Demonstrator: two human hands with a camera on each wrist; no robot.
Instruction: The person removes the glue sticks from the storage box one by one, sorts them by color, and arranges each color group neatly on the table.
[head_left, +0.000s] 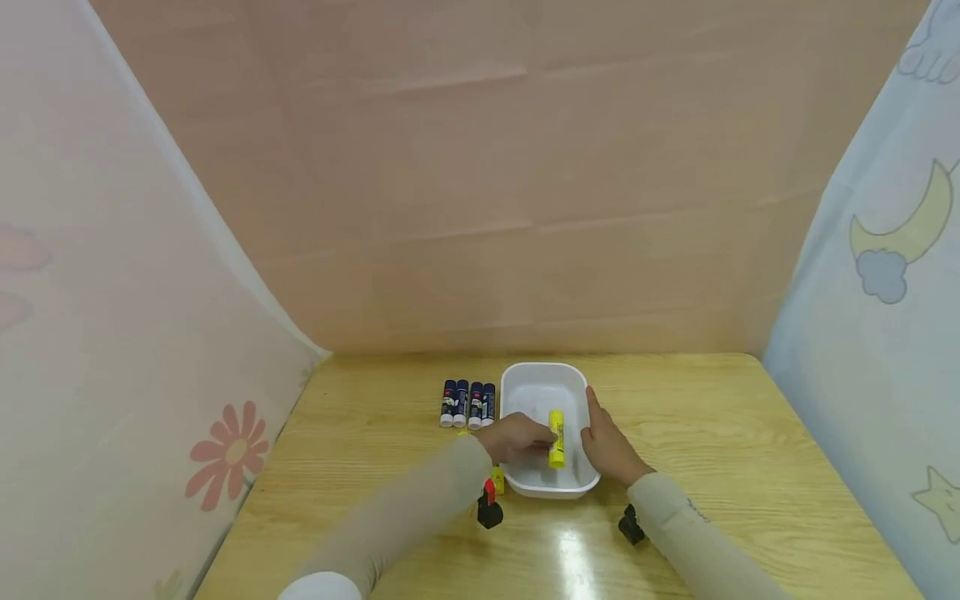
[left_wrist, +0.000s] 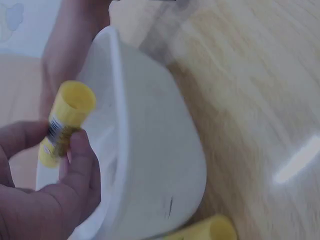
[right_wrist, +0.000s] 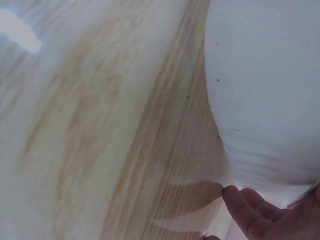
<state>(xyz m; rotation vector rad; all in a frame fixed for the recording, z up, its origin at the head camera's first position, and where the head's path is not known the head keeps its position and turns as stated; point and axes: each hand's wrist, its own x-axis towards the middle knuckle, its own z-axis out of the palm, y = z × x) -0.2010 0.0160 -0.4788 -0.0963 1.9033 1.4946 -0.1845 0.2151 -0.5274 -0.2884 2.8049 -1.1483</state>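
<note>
A yellow glue stick (head_left: pixel 557 439) is pinched between the thumb and fingers of my left hand (head_left: pixel 519 437), over the white plastic basin (head_left: pixel 543 369). In the left wrist view the glue stick (left_wrist: pixel 75 105) is tilted, and the basin wall (left_wrist: pixel 150 135) stands beside it. My right hand (head_left: pixel 612 446) grips the basin's right side, thumb at the rim and fingers along the outside. The right wrist view shows those fingertips (right_wrist: pixel 237 200) against the outer wall, low near the table.
Several dark blue glue sticks with white ends (head_left: pixel 462 404) lie in a row left of the basin. Another yellow glue stick (head_left: pixel 498 480) lies beside the basin, partly hidden by the left arm. Behind the wooden table (head_left: pixel 697 417) hangs a plain cloth (head_left: pixel 480 208).
</note>
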